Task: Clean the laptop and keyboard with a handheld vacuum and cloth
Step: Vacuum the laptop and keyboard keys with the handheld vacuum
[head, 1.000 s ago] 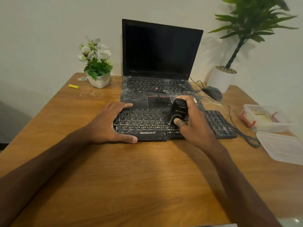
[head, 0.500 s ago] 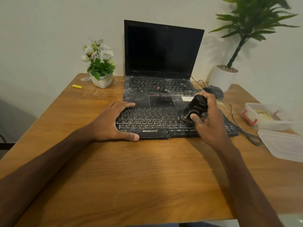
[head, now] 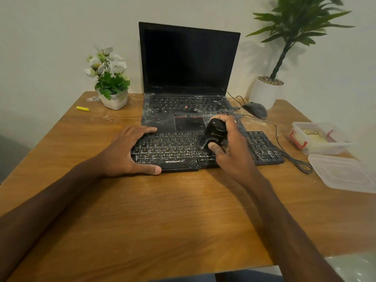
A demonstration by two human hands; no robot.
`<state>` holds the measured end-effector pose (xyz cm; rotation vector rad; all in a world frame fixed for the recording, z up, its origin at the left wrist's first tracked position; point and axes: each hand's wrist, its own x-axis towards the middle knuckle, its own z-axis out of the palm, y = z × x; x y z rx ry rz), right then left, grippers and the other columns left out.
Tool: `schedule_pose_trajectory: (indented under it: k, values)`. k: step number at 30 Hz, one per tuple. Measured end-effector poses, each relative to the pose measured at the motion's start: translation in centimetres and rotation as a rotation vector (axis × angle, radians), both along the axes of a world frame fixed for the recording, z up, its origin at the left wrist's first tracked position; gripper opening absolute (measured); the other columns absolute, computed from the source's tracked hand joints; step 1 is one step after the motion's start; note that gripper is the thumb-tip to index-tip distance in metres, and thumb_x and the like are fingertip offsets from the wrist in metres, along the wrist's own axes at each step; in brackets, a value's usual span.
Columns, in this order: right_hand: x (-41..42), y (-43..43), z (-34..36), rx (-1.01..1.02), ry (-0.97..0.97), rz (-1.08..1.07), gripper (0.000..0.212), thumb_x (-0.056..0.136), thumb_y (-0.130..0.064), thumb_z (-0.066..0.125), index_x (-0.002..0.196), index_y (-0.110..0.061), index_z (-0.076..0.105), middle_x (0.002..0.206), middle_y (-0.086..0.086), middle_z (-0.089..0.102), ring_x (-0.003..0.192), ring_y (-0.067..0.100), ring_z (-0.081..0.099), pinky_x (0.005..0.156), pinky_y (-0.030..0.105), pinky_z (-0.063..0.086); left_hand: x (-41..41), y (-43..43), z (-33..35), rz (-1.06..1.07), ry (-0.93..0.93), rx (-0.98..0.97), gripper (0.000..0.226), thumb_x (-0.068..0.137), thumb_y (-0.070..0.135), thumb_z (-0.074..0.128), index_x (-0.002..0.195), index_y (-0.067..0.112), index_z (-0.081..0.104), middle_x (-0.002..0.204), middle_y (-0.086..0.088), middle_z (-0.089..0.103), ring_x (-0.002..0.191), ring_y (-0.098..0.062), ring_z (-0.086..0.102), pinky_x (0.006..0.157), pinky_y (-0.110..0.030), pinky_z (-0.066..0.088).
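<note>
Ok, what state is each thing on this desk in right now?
laptop: open, screen dark, dusty.
keyboard: dusty, left hand rests on it.
handheld vacuum: tilted over the keys, gripped by right hand.
container: uncovered.
lid: lying flat beside the container.

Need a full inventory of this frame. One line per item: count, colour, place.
table: 1, brown wood, under everything
laptop: 1, black with white dust on the deck, open, back centre
keyboard: 1, black, in front of the laptop
handheld vacuum: 1, black, over the keyboard's middle
mouse: 1, dark, right of the laptop
cable: 1, black, right of the keyboard
flower pot: 1, white with white flowers, left of the laptop
yellow stick: 1, yellow, back left
tall plant: 1, green in a white pot, back right
container: 1, clear with red clips, right edge
lid: 1, clear, in front of the container
left hand: 1, rests on the keyboard's left end
right hand: 1, grips the handheld vacuum
</note>
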<state>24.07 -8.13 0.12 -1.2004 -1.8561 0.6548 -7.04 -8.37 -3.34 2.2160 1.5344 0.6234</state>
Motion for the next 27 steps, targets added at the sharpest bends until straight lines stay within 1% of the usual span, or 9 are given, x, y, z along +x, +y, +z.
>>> schedule_pose_trajectory:
  k: [4, 7, 11, 13, 17, 21, 22, 25, 27]
  values:
    - [1.0, 0.3, 0.4, -0.001, 0.161, -0.055, 0.063, 0.089, 0.004, 0.067, 0.14, -0.021, 0.041, 0.115, -0.017, 0.055, 0.105, -0.013, 0.058, 0.077, 0.011, 0.053, 0.0, -0.1, 0.2, -0.003, 0.0, -0.001, 0.118, 0.055, 0.089, 0.071, 0.156, 0.044, 0.031, 0.152, 0.02, 0.031, 0.137, -0.003, 0.028, 0.115, -0.044, 0.032]
    - [2.8, 0.6, 1.0, 0.035, 0.123, -0.163, 0.065, 0.089, 0.006, 0.066, 0.142, -0.021, 0.039, 0.11, -0.019, 0.052, 0.094, -0.027, 0.053, 0.069, 0.002, 0.048, 0.1, -0.2, 0.3, -0.004, -0.003, -0.004, 0.117, 0.055, 0.088, 0.072, 0.156, 0.045, 0.031, 0.148, 0.023, 0.031, 0.136, -0.001, 0.028, 0.114, -0.043, 0.032]
    - [3.8, 0.7, 0.7, 0.019, -0.024, -0.189, 0.066, 0.09, 0.001, 0.067, 0.142, -0.025, 0.036, 0.106, -0.019, 0.054, 0.09, -0.02, 0.056, 0.071, 0.015, 0.054, 0.1, -0.2, 0.2, 0.001, 0.0, 0.0, 0.117, 0.055, 0.088, 0.071, 0.156, 0.044, 0.031, 0.148, 0.022, 0.032, 0.136, -0.002, 0.029, 0.115, -0.044, 0.032]
    - [3.4, 0.7, 0.5, 0.018, -0.054, -0.143, 0.066, 0.09, 0.001, 0.068, 0.141, -0.026, 0.036, 0.108, -0.018, 0.055, 0.093, -0.021, 0.055, 0.069, 0.011, 0.052, 0.2, -0.2, 0.0, 0.002, -0.002, 0.009, 0.117, 0.055, 0.088, 0.072, 0.156, 0.043, 0.032, 0.147, 0.022, 0.032, 0.135, -0.002, 0.029, 0.116, -0.043, 0.031]
    - [1.7, 0.6, 0.1, 0.016, -0.072, -0.072, 0.065, 0.089, 0.0, 0.069, 0.14, -0.025, 0.038, 0.12, -0.007, 0.058, 0.102, -0.01, 0.056, 0.071, 0.013, 0.052, 0.3, -0.3, -0.1, 0.005, -0.015, 0.02, 0.117, 0.055, 0.088, 0.071, 0.156, 0.042, 0.034, 0.15, 0.019, 0.035, 0.136, -0.002, 0.029, 0.117, -0.042, 0.031]
    - [0.3, 0.3, 0.0, 0.012, -0.052, -0.017, 0.063, 0.09, 0.002, 0.068, 0.141, -0.02, 0.039, 0.109, -0.021, 0.053, 0.098, -0.024, 0.052, 0.069, 0.003, 0.048, 0.2, -0.2, -0.2, 0.006, -0.005, 0.03, 0.118, 0.055, 0.089, 0.07, 0.156, 0.04, 0.034, 0.154, 0.015, 0.035, 0.139, -0.006, 0.029, 0.119, -0.046, 0.031]
    - [0.0, 0.3, -0.1, 0.008, -0.049, -0.01, 0.064, 0.09, 0.002, 0.068, 0.142, -0.021, 0.039, 0.108, -0.023, 0.052, 0.099, -0.024, 0.052, 0.07, 0.004, 0.048, 0.2, -0.2, -0.2, 0.004, -0.002, 0.031, 0.118, 0.055, 0.089, 0.07, 0.156, 0.039, 0.034, 0.154, 0.014, 0.035, 0.14, -0.007, 0.03, 0.119, -0.047, 0.031]
    - [-0.5, 0.3, 0.0, -0.007, -0.031, 0.004, 0.065, 0.09, 0.0, 0.068, 0.142, -0.026, 0.038, 0.11, -0.023, 0.054, 0.103, -0.013, 0.056, 0.077, 0.019, 0.055, 0.2, -0.2, -0.3, 0.002, 0.002, 0.029, 0.118, 0.056, 0.09, 0.069, 0.156, 0.039, 0.034, 0.155, 0.012, 0.036, 0.141, -0.01, 0.03, 0.12, -0.05, 0.031]
    - [-0.9, 0.3, 0.0, -0.004, -0.023, 0.014, 0.064, 0.09, -0.001, 0.068, 0.141, -0.027, 0.038, 0.11, -0.023, 0.054, 0.105, -0.014, 0.056, 0.083, 0.026, 0.057, 0.2, -0.1, -0.3, 0.003, 0.007, 0.035, 0.118, 0.056, 0.09, 0.069, 0.156, 0.039, 0.035, 0.155, 0.012, 0.036, 0.142, -0.01, 0.031, 0.12, -0.052, 0.031]
